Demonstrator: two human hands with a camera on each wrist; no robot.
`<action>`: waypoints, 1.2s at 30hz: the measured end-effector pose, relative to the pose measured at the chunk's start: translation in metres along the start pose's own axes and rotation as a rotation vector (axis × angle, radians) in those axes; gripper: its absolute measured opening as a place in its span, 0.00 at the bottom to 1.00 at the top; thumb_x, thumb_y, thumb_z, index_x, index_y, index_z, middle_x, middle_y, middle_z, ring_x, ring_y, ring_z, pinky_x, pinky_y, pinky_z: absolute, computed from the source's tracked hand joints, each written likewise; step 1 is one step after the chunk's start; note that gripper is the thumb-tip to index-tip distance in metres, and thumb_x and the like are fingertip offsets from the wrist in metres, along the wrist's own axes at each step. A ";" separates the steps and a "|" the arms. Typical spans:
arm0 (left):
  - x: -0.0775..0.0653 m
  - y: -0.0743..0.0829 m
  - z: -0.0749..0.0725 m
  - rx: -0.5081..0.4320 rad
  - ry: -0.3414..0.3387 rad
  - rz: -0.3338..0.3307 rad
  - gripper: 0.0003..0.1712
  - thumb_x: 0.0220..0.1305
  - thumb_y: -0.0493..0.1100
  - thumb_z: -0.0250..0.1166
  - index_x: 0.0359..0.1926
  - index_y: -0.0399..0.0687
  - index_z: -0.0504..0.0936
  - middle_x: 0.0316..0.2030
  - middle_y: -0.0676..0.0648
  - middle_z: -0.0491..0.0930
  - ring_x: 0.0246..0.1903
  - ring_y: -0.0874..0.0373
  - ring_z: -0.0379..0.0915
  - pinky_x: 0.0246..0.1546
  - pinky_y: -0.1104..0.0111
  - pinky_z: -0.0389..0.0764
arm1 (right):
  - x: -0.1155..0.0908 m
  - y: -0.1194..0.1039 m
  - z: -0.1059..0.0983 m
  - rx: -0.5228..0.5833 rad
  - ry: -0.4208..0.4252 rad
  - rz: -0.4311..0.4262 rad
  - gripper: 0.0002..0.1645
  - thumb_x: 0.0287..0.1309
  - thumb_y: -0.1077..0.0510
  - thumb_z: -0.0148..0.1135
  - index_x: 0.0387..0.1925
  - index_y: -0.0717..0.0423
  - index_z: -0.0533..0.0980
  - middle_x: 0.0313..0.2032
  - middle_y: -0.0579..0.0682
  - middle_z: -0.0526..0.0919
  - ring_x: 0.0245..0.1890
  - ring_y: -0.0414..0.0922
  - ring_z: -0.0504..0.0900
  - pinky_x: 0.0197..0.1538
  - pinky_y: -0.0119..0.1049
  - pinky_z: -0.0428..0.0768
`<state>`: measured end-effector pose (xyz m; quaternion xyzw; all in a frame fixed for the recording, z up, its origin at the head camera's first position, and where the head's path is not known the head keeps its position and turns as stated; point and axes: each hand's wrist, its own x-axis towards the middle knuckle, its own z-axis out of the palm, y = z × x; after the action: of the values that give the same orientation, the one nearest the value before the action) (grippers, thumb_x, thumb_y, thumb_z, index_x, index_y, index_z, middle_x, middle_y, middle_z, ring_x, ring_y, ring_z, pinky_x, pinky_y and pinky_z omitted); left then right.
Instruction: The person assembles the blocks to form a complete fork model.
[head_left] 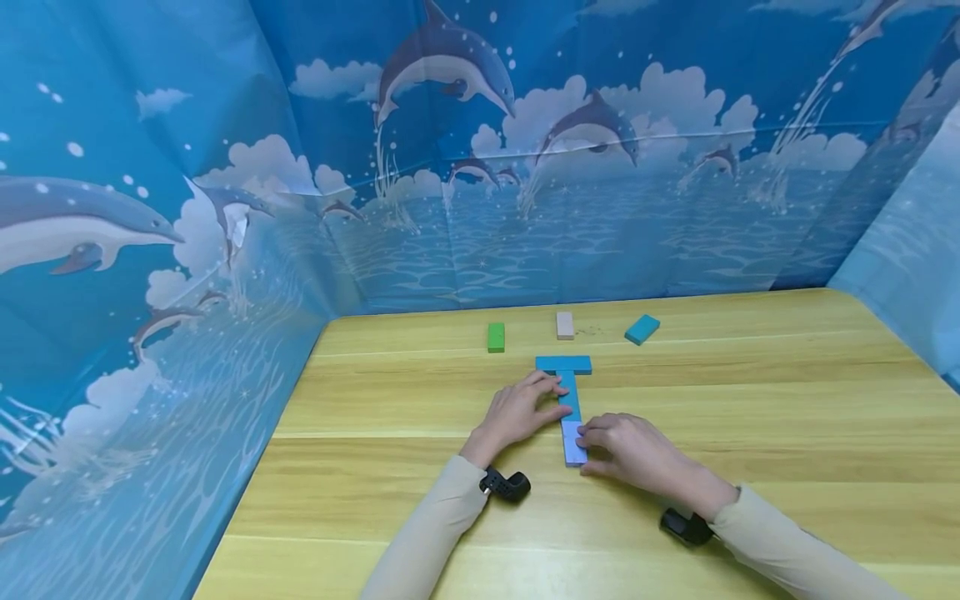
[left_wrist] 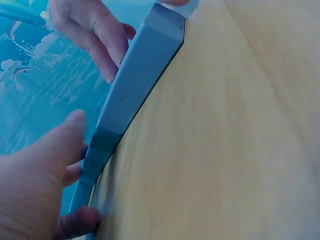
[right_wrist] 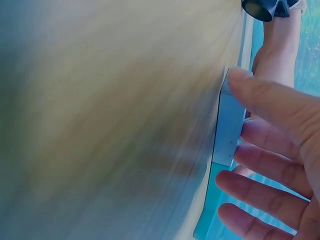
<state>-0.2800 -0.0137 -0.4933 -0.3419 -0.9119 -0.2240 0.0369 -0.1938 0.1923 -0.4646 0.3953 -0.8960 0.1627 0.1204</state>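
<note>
Flat blocks lie in a T shape on the wooden table: a blue block (head_left: 564, 364) crosswise at the far end, a second blue block (head_left: 569, 397) below it, and a lavender block (head_left: 573, 452) nearest me. With bent fingers, my left hand (head_left: 520, 412) touches the left edge of the second blue block. My right hand (head_left: 632, 450) holds the lavender block, its thumb at the near end and fingertips along the right side. In the right wrist view, the right hand's thumb (right_wrist: 265, 97) sits by the end of the lavender block (right_wrist: 229, 127).
Behind the T, a green block (head_left: 496, 337), a pale pink block (head_left: 565, 326) and a tilted teal block (head_left: 642, 329) are spread along the back of the table (head_left: 787, 400). A dolphin-printed curtain (head_left: 480, 208) hangs behind and at the sides.
</note>
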 end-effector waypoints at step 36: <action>-0.009 0.004 -0.011 0.116 -0.165 -0.002 0.49 0.47 0.84 0.48 0.68 0.70 0.65 0.68 0.63 0.55 0.36 0.64 0.70 0.34 0.70 0.67 | -0.009 0.018 -0.015 0.313 -0.172 0.137 0.19 0.59 0.71 0.55 0.50 0.57 0.81 0.54 0.48 0.79 0.55 0.51 0.75 0.53 0.50 0.73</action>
<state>-0.2717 -0.0216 -0.4840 -0.3557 -0.9236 -0.1417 -0.0188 -0.2002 0.2157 -0.4578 0.3598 -0.8915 0.2737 -0.0309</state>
